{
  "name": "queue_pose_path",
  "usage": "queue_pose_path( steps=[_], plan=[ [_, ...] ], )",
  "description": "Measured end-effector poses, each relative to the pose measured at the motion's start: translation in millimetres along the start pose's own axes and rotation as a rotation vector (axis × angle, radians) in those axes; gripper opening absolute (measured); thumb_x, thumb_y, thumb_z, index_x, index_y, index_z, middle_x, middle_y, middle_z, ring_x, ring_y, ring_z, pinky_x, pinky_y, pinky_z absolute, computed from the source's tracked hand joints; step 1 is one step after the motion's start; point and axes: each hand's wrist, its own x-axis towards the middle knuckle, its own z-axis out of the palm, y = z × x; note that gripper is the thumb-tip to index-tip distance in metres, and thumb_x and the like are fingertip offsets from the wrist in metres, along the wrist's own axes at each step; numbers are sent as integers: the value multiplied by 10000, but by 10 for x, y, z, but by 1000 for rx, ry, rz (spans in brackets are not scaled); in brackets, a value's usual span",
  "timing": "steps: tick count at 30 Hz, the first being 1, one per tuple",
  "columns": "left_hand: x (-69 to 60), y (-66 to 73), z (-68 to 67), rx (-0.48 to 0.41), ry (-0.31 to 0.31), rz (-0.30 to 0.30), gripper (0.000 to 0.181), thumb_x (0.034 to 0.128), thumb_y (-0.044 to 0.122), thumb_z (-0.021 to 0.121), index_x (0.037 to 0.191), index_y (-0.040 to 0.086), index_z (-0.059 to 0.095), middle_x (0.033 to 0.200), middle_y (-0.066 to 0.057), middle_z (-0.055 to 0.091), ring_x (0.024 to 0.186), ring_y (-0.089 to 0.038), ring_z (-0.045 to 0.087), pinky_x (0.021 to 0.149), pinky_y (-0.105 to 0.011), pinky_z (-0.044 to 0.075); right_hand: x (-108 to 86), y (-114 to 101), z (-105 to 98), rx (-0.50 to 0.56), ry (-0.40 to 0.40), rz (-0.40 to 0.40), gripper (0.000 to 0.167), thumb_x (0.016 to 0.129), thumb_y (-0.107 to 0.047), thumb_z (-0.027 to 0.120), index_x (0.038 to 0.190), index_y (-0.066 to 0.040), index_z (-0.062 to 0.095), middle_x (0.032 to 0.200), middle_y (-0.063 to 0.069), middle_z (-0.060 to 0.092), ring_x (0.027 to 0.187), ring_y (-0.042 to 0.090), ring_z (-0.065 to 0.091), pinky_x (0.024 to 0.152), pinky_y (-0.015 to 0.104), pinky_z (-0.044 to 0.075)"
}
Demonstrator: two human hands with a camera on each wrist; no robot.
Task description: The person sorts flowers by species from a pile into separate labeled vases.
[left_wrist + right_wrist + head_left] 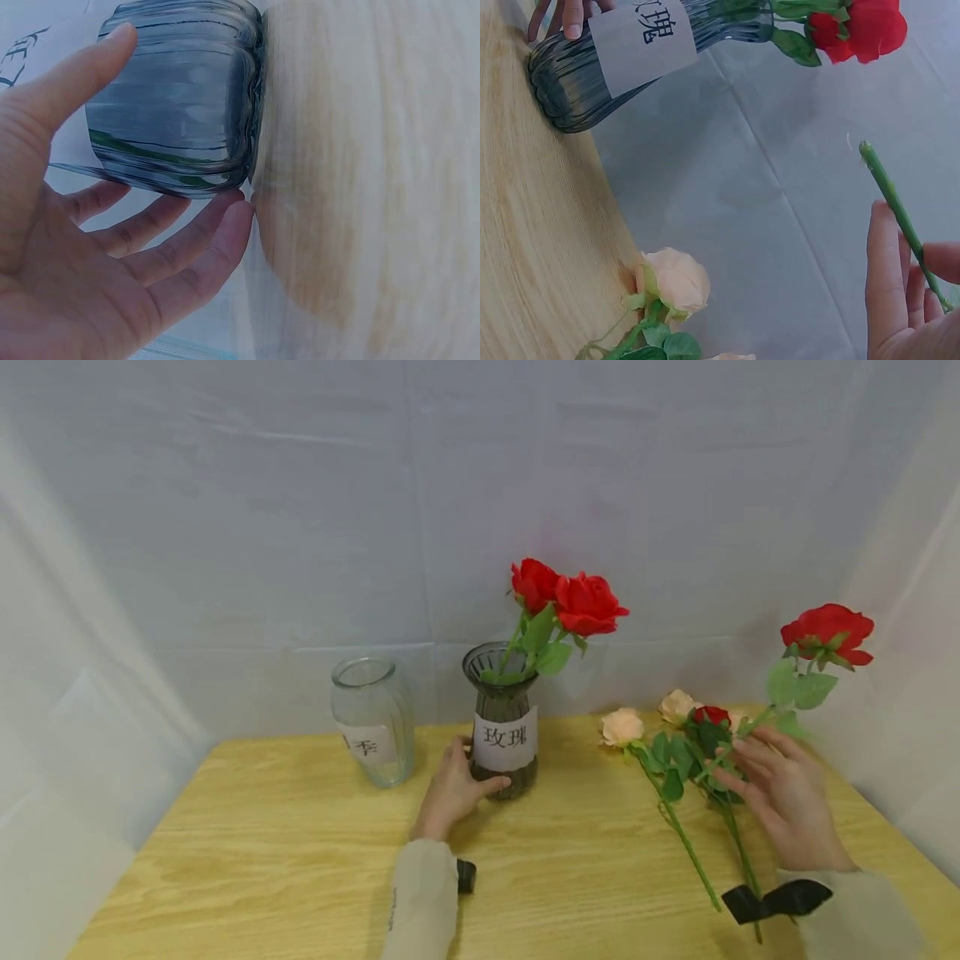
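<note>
A dark ribbed glass vase (517, 783) with a white paper label stands mid-table, holding two red roses (589, 604). At its lower part, my left hand (452, 789) holds it, thumb in front and fingers round the side. The left wrist view shows the thumb (82, 79) over the label and the vase base (180, 105). On the right, my right hand (795, 797) pinches the stem of another red rose (827, 631), lifted above the lying flowers. The cut end of its stem (889, 187) shows past the fingers in the right wrist view; its bloom is outside that view.
A clear glass vase (397, 727) with a label stands left of the dark one. On the right of the wooden table (300, 852) lie pale peach roses (622, 727) and a red rose (711, 717), stems toward the front. A pale curtain (262, 543) hangs behind.
</note>
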Motion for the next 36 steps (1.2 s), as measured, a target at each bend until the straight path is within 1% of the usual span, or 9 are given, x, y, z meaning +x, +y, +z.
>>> queue_pose_path(
  steps=[5, 10, 16, 20, 24, 27, 29, 32, 36],
  plan=[
    [-2, 0, -12, 0, 8, 2, 819, 821, 272, 875, 1410, -54, 407, 1367, -292, 497, 1260, -421, 521, 1052, -536, 441, 20, 20, 61, -6, 49, 21, 155, 1015, 66, 518, 1026, -85, 551, 887, 58, 649, 785, 204, 659, 724, 426, 617],
    [-6, 3, -4, -11, 0, 6, 837, 823, 270, 873, 1425, -64, 397, 1385, -301, 486, 1276, -425, 512, 1059, -535, 436, 25, 43, 90, 17, 39, 34, 159, 1029, 54, 498, 986, -87, 559, 851, 89, 656, 764, 260, 659, 709, 439, 615],
    [4, 12, 1, -15, -6, 6, 838, 823, 258, 874, 1428, -63, 391, 1393, -303, 480, 1282, -430, 505, 1064, -540, 430, 27, 48, 116, 41, 32, 37, 141, 1045, 21, 492, 961, -63, 567, 892, 91, 625, 801, 281, 648, 746, 448, 610],
    [3, 14, -11, -15, -4, 5, 829, 820, 239, 877, 1421, -62, 391, 1392, -307, 477, 1285, -437, 498, 1068, -549, 422, 35, 91, 185, 67, 25, 13, 189, 1033, 39, 507, 894, -38, 610, 897, 88, 618, 807, 286, 644, 765, 450, 606],
    [-3, -3, -3, -14, -2, 5, 822, 818, 235, 879, 1413, -63, 397, 1388, -306, 479, 1282, -436, 500, 1065, -549, 423, 44, 134, 272, 45, 91, -19, 108, 1017, 33, 548, 961, -59, 553, 915, 58, 584, 796, 245, 621, 754, 437, 606],
    [1, -5, 3, -20, -3, 9, 823, 818, 237, 879, 1412, -68, 398, 1388, -313, 477, 1279, -434, 501, 1066, -543, 424, 66, 157, 349, 1, 135, -42, 114, 1018, -2, 567, 996, -89, 497, 912, 38, 562, 807, 216, 599, 733, 418, 600],
    [5, -9, 9, -22, -2, 16, 825, 817, 237, 879, 1411, -73, 398, 1384, -319, 477, 1275, -436, 502, 1065, -544, 426, 86, 178, 405, -13, 157, -58, 116, 1019, -13, 569, 979, -93, 496, 882, 36, 567, 796, 211, 597, 717, 410, 597],
    [3, -10, 15, -23, -4, 13, 827, 818, 243, 879, 1413, -68, 396, 1385, -314, 477, 1278, -432, 502, 1066, -541, 425, 113, 218, 490, -1, 170, -75, 128, 1017, -1, 566, 934, -83, 512, 852, 46, 578, 758, 210, 598, 698, 411, 598],
    [-5, -12, 12, -23, -4, 5, 823, 819, 243, 878, 1413, -62, 397, 1387, -308, 477, 1284, -429, 499, 1068, -541, 422, 143, 280, 599, 33, 162, -86, 153, 1008, 30, 563, 892, -64, 532, 843, 63, 603, 710, 213, 616, 683, 431, 603]
  ],
)
